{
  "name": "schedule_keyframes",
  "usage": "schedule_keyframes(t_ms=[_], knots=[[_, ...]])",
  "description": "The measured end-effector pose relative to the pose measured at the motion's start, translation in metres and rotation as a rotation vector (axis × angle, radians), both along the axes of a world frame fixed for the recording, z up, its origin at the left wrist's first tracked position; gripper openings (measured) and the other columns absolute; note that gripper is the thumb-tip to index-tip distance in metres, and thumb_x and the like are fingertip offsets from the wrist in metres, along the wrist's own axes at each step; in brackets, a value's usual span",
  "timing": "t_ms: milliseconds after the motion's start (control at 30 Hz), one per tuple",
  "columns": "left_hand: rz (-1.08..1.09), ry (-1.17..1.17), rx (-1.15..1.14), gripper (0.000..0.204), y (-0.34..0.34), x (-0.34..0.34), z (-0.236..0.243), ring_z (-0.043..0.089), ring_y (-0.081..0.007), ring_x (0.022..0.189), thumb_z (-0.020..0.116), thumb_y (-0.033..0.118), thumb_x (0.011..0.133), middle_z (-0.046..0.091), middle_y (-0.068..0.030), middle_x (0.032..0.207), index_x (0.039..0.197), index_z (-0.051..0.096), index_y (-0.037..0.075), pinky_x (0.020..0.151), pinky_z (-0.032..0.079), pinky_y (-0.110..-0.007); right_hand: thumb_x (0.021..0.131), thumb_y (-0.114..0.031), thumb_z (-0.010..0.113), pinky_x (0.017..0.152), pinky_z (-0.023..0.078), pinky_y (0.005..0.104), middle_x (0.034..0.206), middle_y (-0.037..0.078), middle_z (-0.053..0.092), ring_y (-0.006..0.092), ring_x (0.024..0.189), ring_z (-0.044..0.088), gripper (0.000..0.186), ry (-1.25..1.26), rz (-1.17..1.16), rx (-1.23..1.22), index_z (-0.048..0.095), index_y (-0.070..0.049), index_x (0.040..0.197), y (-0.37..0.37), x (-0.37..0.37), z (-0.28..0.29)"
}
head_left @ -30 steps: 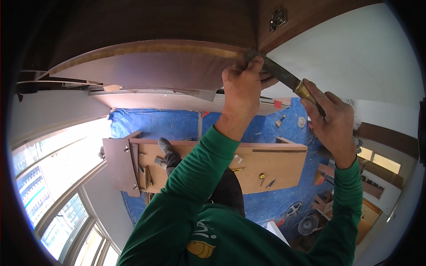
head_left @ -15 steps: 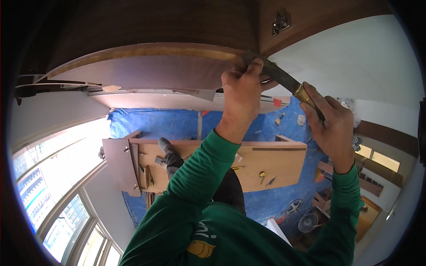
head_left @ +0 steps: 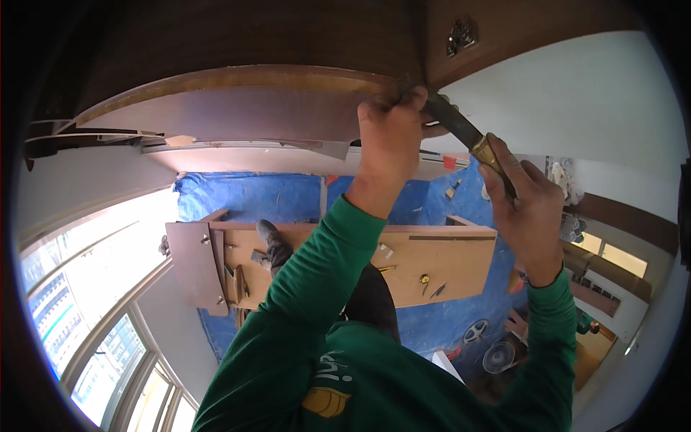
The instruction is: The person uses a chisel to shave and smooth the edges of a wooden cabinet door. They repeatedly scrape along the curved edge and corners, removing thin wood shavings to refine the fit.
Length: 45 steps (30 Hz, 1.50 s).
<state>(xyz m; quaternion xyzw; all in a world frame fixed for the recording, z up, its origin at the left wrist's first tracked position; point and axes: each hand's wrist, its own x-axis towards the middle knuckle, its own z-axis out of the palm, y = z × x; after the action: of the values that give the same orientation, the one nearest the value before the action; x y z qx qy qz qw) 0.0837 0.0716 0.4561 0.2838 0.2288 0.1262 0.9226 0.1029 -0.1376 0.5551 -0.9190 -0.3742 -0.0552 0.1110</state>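
A long dark flat file (head_left: 453, 119) with a brass-coloured collar slants from the panel corner down toward the right. My right hand (head_left: 527, 201) is closed round its handle end. My left hand (head_left: 391, 133) pinches the far part of the blade, its fingertips close to the corner. There the file lies against the end of a wooden panel's (head_left: 252, 76) raw edge, next to the dark cabinet side (head_left: 446, 61). My left fingers hide the blade's tip and its exact contact.
A metal hinge (head_left: 461, 36) sits on the cabinet side. Below, a wooden board bench (head_left: 461, 263) carries a tape measure (head_left: 425, 279), pencils and hinged boards; my foot (head_left: 268, 232) stands on it. Blue sheeting (head_left: 288, 196) covers the floor. Windows (head_left: 108, 360) line the left.
My right hand and the file's handle have shifted slightly left. The left hand stays nearly in place on the blade at the panel's end.
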Motion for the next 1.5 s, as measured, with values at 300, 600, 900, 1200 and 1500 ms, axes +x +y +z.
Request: schedule_keyframes(t_ms=[300,600,900,1200,1500], knots=[[-0.020,-0.053,-0.002,0.026,0.001,-0.005,-0.004,0.084,-0.0401,0.105,0.062,0.009,0.113,0.081,-0.0279,0.111,0.122,0.070,-0.014,0.095,0.073,-0.052,0.103,-0.029,0.087,0.051,0.047,0.0428,0.069,0.008,0.065,0.0248,0.052,0.060,0.047,-0.045,0.023,-0.026,0.081,-0.013,0.147,-0.002,-0.001,0.006],[-0.001,0.010,0.051,0.027,0.001,-0.002,0.005,0.084,-0.0398,0.105,0.062,0.010,0.112,0.082,-0.0265,0.113,0.123,0.071,-0.013,0.095,0.073,-0.052,0.103,-0.030,0.087,0.052,0.048,0.0429,0.068,0.007,0.063,0.0260,0.053,0.061,0.048,-0.053,0.007,-0.035,0.080,-0.014,0.147,0.002,-0.001,0.004],[0.002,-0.041,-0.029,0.023,0.005,-0.007,-0.007,0.084,-0.0375,0.100,0.063,0.007,0.112,0.080,-0.0257,0.110,0.115,0.071,-0.014,0.089,0.075,-0.051,0.104,-0.031,0.086,0.051,0.048,0.0435,0.067,0.007,0.064,0.0275,0.052,0.061,0.046,-0.066,0.020,-0.027,0.081,-0.014,0.146,0.005,-0.002,0.003],[-0.033,-0.045,0.026,0.025,0.012,-0.009,-0.004,0.084,-0.0394,0.107,0.063,0.008,0.112,0.081,-0.0268,0.119,0.125,0.071,-0.012,0.095,0.072,-0.053,0.104,-0.029,0.085,0.050,0.047,0.0435,0.067,0.007,0.063,0.0272,0.051,0.061,0.045,-0.106,0.051,-0.031,0.080,-0.016,0.146,0.005,-0.004,0.004],[0.022,-0.036,0.022,0.022,0.021,-0.003,-0.001,0.084,-0.0382,0.101,0.063,0.004,0.110,0.081,-0.0269,0.111,0.116,0.072,-0.016,0.090,0.075,-0.051,0.102,-0.030,0.086,0.050,0.048,0.0431,0.068,0.007,0.065,0.0267,0.051,0.062,0.046,-0.119,0.037,-0.029,0.081,-0.016,0.146,0.012,-0.004,-0.003]])
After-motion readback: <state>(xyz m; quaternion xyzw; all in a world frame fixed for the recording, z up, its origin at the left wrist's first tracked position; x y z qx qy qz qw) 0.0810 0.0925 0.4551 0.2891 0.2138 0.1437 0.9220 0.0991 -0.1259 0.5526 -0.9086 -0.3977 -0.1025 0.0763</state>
